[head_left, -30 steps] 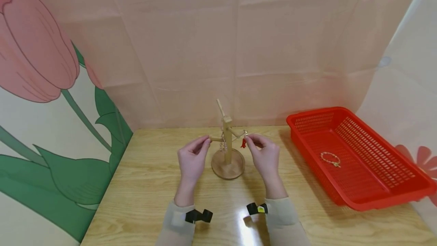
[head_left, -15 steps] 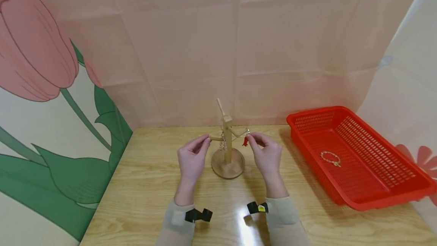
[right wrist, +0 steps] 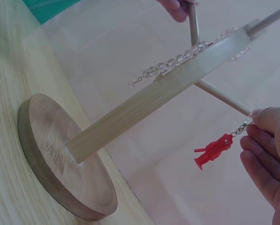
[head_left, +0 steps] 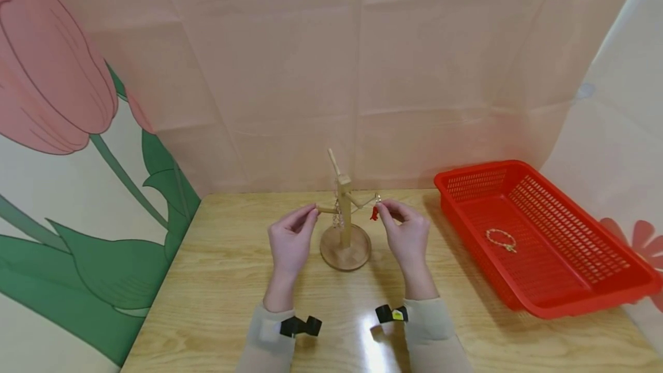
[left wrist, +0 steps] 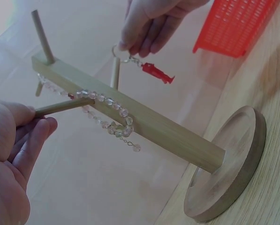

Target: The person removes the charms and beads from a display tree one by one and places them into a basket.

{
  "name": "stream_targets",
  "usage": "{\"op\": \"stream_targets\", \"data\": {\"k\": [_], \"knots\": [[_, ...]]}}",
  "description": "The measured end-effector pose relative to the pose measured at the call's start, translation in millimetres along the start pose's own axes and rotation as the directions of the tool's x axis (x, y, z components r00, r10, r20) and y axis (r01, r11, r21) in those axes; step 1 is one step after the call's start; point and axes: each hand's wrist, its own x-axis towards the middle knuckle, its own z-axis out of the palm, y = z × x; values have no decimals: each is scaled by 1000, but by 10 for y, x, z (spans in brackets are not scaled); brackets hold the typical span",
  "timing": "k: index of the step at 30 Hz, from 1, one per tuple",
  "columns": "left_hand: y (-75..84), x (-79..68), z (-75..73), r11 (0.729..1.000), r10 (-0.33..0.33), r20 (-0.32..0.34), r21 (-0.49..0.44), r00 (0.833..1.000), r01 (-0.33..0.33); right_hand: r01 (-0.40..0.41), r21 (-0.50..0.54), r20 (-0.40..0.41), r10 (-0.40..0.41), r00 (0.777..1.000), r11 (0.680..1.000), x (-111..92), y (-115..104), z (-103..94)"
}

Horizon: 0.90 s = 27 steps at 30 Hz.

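Observation:
A wooden jewelry stand (head_left: 345, 212) with a round base and several pegs stands upright on the table. My left hand (head_left: 291, 240) pinches the tip of its left peg (left wrist: 67, 107) between thumb and fingers. At the tip of the right peg (right wrist: 224, 97), my right hand (head_left: 406, 235) pinches the metal ring of a keychain. From that ring a red figure (right wrist: 215, 151) hangs on a short chain. Whether the ring goes round the peg tip or only sits against it, I cannot tell. Clear pinkish beaded bracelets (left wrist: 109, 101) hang on other pegs.
A red plastic basket (head_left: 497, 281) stands on the right of the wooden table (head_left: 217, 286). Inside it lies a beaded bracelet (head_left: 500, 240) with a small charm. A pink cloth (head_left: 290, 73) hangs behind the table, and a flower-printed panel (head_left: 62, 200) stands at the left.
My right hand has shifted slightly to the right, carrying the keychain outward along the peg to its tip. The left hand keeps its pinch on the left peg.

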Motion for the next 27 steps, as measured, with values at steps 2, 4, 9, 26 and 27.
{"op": "stream_targets", "data": {"k": [2,4,9,26,27], "knots": [[-1,1,-3,1000,0,0,6,1000,0,-3,-8,-2,2,1000,1000,0,-2,-3],[-2,1,-6,1000,2,4,10,1000,-2,-4,-9,-7,4,1000,1000,0,-3,-5],[-6,-2,-11,1000,-2,11,5,1000,2,-2,4,-16,2,1000,1000,6,-7,-11],[8,-1,-9,1000,3,7,8,1000,-3,3,4,-32,-3,999,1000,20,5,-43],[11,0,-10,1000,2,8,8,1000,-2,4,-1,-33,-4,999,1000,23,9,-47]]}}
